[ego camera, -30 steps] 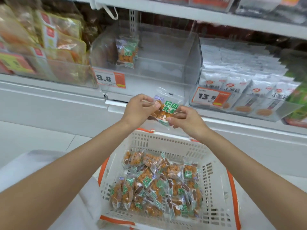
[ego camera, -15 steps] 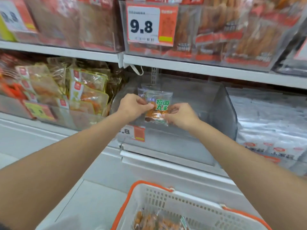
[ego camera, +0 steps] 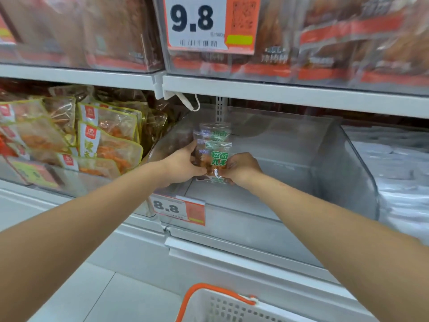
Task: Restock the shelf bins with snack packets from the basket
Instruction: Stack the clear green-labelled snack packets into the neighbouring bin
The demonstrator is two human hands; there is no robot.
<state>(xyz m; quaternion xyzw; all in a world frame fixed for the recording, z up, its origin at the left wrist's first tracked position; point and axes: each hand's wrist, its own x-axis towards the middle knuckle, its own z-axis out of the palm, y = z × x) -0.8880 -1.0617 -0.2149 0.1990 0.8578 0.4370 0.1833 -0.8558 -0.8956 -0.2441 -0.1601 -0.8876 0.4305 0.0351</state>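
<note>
Hands meet inside the clear bin (ego camera: pixel 336 163). The left hand (ego camera: pixel 185 166) and the right hand (ego camera: pixel 241 168) hold one small snack packet (ego camera: pixel 217 156) between them. It stands upright, with green writing on the front and orange-brown bits inside. The left hand grips its left edge. The right hand pinches its lower right side. Most of the fingers are tucked behind the packet, so I cannot see them well. The packet sits low in the bin, near the left wall, but I cannot tell if its bottom touches the floor of the bin.

Right behind it stand other packets (ego camera: pixel 214 132) of the same kind. Only their tops peek out, so I cannot count them. The bin walls are see-through and a bit foggy.

A price tag (ego camera: pixel 178 209) with 8.8 on it sits on the front of the bin, just under the left wrist.

Down at the bottom, only the top rim of the white basket (ego camera: pixel 222 305) and its orange handle show. Its inside is cut off.

To the left is a pile of yellow-edged packs (ego camera: pixel 109 135) with orange food in them. To the right, white packs (ego camera: pixel 394 159) are a blur. Up top, red packs (ego camera: pixel 348 43) sit behind a big 9.8 tag (ego camera: pixel 210 24), and their words are too smeared to read.
</note>
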